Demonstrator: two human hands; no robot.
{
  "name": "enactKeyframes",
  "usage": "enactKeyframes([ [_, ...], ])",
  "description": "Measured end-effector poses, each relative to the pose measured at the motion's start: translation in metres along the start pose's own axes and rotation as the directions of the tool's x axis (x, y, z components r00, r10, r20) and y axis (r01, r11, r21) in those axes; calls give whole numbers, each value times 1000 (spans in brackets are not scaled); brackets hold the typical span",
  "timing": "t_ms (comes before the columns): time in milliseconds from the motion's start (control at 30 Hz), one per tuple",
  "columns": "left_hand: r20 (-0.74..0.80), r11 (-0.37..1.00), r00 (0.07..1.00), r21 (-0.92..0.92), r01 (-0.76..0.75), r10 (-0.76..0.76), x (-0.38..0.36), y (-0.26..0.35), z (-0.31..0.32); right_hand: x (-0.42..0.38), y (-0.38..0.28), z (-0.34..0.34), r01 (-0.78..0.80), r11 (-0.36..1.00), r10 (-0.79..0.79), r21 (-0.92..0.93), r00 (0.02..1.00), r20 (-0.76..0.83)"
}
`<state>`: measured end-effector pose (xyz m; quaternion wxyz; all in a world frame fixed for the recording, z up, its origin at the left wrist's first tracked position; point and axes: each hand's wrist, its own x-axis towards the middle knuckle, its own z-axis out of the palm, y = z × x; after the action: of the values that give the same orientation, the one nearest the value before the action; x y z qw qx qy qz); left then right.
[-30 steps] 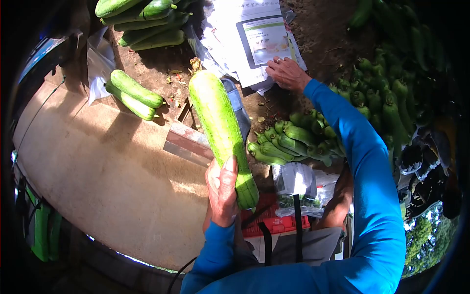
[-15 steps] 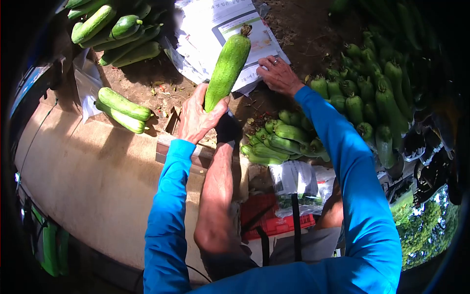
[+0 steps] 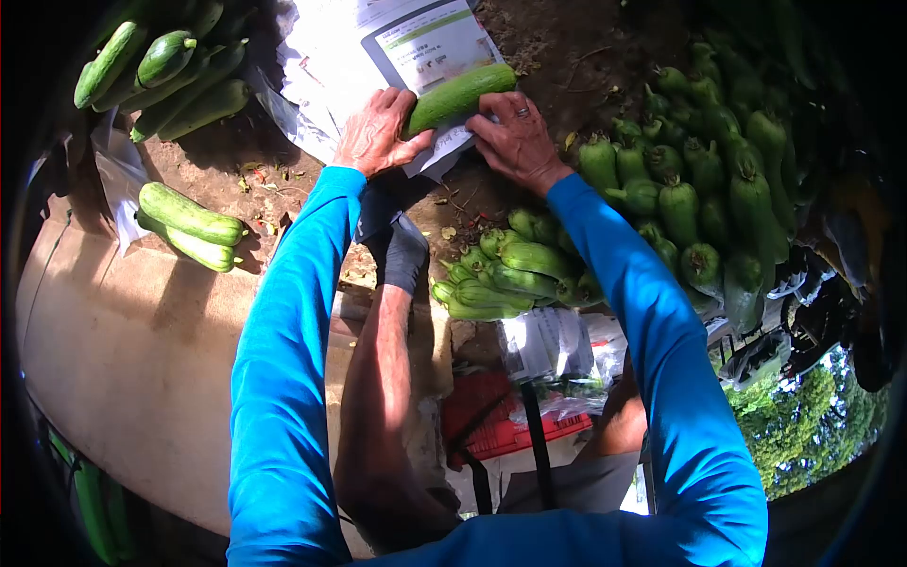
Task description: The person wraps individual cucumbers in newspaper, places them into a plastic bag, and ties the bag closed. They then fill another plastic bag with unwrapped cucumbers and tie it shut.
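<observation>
A green luffa gourd [image 3: 463, 97] lies crosswise on the near part of a printed paper sheet [image 3: 430, 45], its stem end to the right. My left hand [image 3: 378, 132] is closed at the gourd's left end, the thumb beside the paper's near edge. At the right end my right hand [image 3: 518, 142], with a ring on one finger, has its fingers curled at the paper's near right edge beside the gourd. It seems to pinch the paper, though the fingertips are partly hidden.
Luffa gourds lie piled at the upper left [image 3: 179, 80], and a large heap [image 3: 699, 180] fills the right. Two more gourds [image 3: 192, 222] rest on the ledge. Smaller ones [image 3: 510, 269] lie near my right arm. A red crate [image 3: 491, 416] is below, beside my legs.
The gourd was upright in my left hand and now lies sideways on the paper. My left hand moved up to the paper; my right hand stayed at its near right edge. The view shifted slightly.
</observation>
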<state>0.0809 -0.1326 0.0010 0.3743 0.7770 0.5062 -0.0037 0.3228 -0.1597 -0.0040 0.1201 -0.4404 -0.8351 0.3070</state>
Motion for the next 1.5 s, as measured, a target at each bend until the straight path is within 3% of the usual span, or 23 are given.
enactKeyframes([
  [133, -47, 997, 996, -29, -71, 70, -3, -3, 7, 7, -6, -9, -55, 998, 54, -15, 997, -55],
  [367, -21, 992, 992, -23, 122, -122, -14, 5, -11, 27, 1, -22, -28, 999, 27, -23, 1000, -6],
  [467, -371, 986, 914, -102, 135, -164, -31, 1, -26, 51, 10, -28, 1, 1000, -1, 2, 1000, 6],
  [567, -380, 990, 914, -45, 136, -143, -49, 27, -47, 74, 19, -28, 29, 1000, -29, 7, 1000, 11],
  [667, -387, 987, 909, -103, 127, -157, -54, 33, -42, 88, 23, -32, -1, 999, -7, 52, 988, 157],
  [767, -451, 965, 855, -169, 200, -257, -50, 14, -30, 91, 16, -37, 17, 999, -21, 33, 992, 121],
  [800, -472, 969, 848, -163, 187, -243, -48, 11, -31, 92, 11, -42, -46, 998, 35, 51, 983, 183],
  [900, -508, 981, 842, -152, 122, -183, -43, 18, -44, 96, 6, -41, -10, 992, -6, 128, 992, 125],
  [1033, -485, 996, 872, -92, 20, -62, -35, 35, -50, 103, 7, -45, -59, 990, 43, 129, 991, 124],
  [1133, -382, 996, 922, -88, 22, -55, -28, 44, -47, 108, 6, -41, -115, 981, 94, 155, 986, 141],
  [1333, -376, 987, 915, -123, 105, -144, -25, 47, -31, 111, 12, -35, -120, 980, 102, 158, 988, 114],
  [1433, -386, 985, 907, -104, 140, -170, -25, 45, -30, 110, 13, -31, -210, 965, 181, 157, 967, 182],
  [1500, -394, 989, 908, -99, 112, -142, -22, 48, -27, 107, 25, -22, -139, 972, 129, 188, 990, 65],
])
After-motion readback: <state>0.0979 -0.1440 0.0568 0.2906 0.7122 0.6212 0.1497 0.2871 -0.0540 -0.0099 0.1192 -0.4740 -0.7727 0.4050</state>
